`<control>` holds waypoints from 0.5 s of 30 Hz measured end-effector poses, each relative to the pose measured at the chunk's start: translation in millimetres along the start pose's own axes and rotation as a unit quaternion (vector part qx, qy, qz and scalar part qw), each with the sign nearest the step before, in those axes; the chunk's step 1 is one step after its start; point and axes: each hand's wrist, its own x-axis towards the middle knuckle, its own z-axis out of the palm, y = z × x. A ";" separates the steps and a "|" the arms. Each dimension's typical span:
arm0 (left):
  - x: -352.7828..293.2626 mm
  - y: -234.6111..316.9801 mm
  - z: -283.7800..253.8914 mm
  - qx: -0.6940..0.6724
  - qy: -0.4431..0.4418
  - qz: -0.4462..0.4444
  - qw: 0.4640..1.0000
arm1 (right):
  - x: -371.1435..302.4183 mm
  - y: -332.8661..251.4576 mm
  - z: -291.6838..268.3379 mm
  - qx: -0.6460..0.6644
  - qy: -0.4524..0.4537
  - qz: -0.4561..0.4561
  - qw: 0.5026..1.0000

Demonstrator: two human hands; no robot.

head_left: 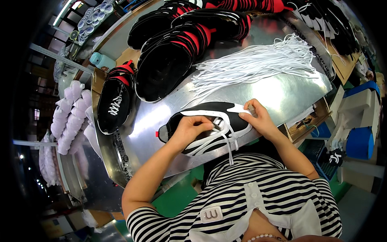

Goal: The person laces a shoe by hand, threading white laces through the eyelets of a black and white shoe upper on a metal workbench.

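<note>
A black-and-white shoe upper (204,108) lies on the metal tabletop in front of me, with a red tab at its left end. White shoelace (230,142) runs through its opening, and loose ends hang over the near side. My left hand (188,131) is closed at the opening, thumb and forefinger pinching the lace; the fingertips partly hide the pinched spot. At the upper's right end, my right hand (260,119) grips the edge between thumb and fingers.
White shoelaces (254,66) lie in a large bundle behind the upper. Nested black-and-red uppers (163,66) are stacked at the back left, beside a laced upper (116,101). A light-blue bottle (102,61) stands farther left. An open wooden drawer (308,125) is at the right.
</note>
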 end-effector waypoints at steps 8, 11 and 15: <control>3.4 -8.2 13.0 -0.046 0.022 -0.009 0.999 | -6.7 -7.2 2.4 -0.073 -0.042 -0.008 0.996; -11.1 -5.5 0.3 0.160 0.084 0.034 0.983 | -7.7 0.7 6.5 -0.043 -0.034 -0.026 0.998; -39.4 -3.6 -18.8 0.360 0.239 0.248 0.867 | -1.5 7.9 9.8 0.033 -0.010 -0.018 0.999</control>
